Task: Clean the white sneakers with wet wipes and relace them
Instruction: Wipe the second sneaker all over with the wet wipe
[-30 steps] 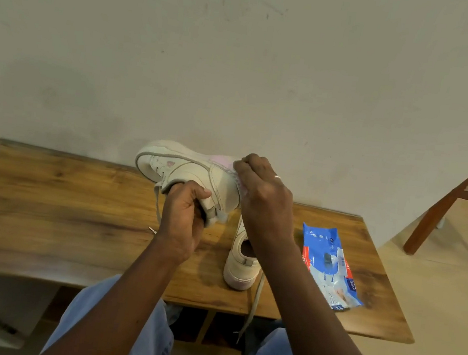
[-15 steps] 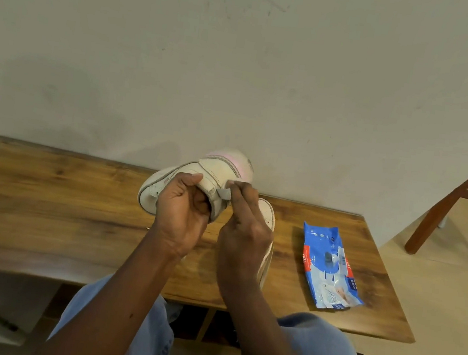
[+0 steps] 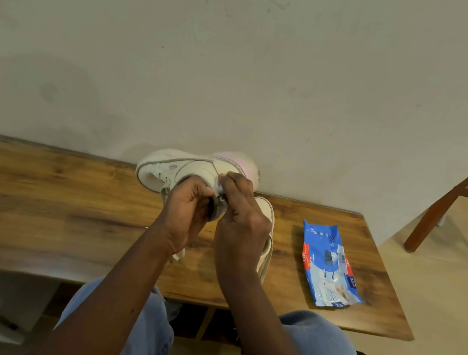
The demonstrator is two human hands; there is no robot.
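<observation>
L hand [image 3: 186, 215] grips sneaker [image 3: 174, 166], R hand [image 3: 241, 223] apparently pinches wipe [image 3: 219, 186]

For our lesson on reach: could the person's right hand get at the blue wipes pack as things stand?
Probably yes: the wipes pack lies uncovered on the table, right of the right hand, with open tabletop between. But that hand pinches a wipe against the sneaker.

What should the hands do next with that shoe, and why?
Probably slide the wipe along the sneaker toward its pink heel. The left hand holds the sneaker off the table, and the right hand pinches the wipe against it.
</observation>
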